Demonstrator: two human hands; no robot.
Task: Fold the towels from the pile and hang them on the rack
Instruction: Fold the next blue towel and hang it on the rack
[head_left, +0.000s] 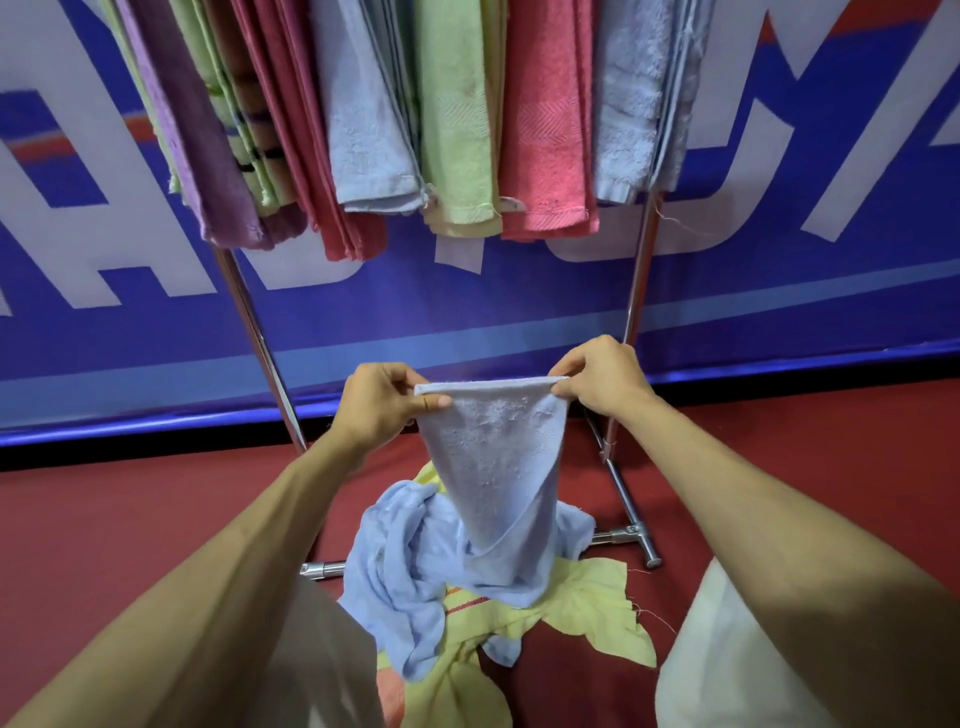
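Two hands, your left hand (382, 408) and right hand (597, 384), hold a pale blue towel (493, 457) up in front of the rack (638, 291).

Your left hand pinches the left top corner with the thumb laid across the front. Your right hand grips the right corner, fingers curled and knuckles up. Both forearms reach forward with the top hem stretched straight between them. The towel narrows downward, and its lower end touches the pile (395, 561) of blue and yellow towels on the red floor (104, 519), lying over the rack's chrome base bar. Folded towels (545, 130) in purple, green, pink and blue hang on the rack above, against a blue banner (467, 312).
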